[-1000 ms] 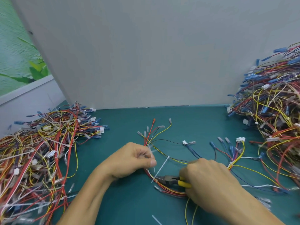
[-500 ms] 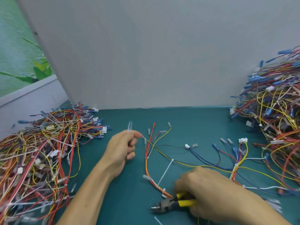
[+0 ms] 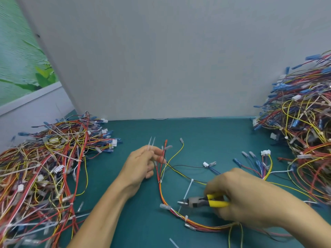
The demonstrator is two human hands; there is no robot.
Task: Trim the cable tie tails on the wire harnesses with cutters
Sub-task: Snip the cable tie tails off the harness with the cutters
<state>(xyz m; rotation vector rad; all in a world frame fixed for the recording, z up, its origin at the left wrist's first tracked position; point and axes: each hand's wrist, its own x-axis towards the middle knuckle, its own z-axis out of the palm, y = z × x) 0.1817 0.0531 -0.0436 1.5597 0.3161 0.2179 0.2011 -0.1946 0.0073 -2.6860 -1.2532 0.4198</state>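
Observation:
A wire harness (image 3: 162, 192) of red, orange and yellow wires lies spread on the teal table (image 3: 136, 208). A white cable tie tail (image 3: 188, 189) sticks out from it at the middle. My right hand (image 3: 238, 196) grips yellow-handled cutters (image 3: 200, 202); their jaws point left, just below the lower end of that tail. My left hand (image 3: 141, 164) pinches two cut tie tails (image 3: 151, 143) that stick up above the fingers, and its fingertips touch the harness's red wires near their terminals.
A big heap of harnesses (image 3: 41, 169) covers the table's left side, and a taller heap (image 3: 304, 133) rises at the right. A grey partition wall (image 3: 161, 59) closes the back. A loose cut tail (image 3: 173, 242) lies at the front edge.
My left hand lifted off the harness with the cut tails, swung left, then came back to the red wires. My right hand dropped the cutters low, then raised them to the standing tie tail.

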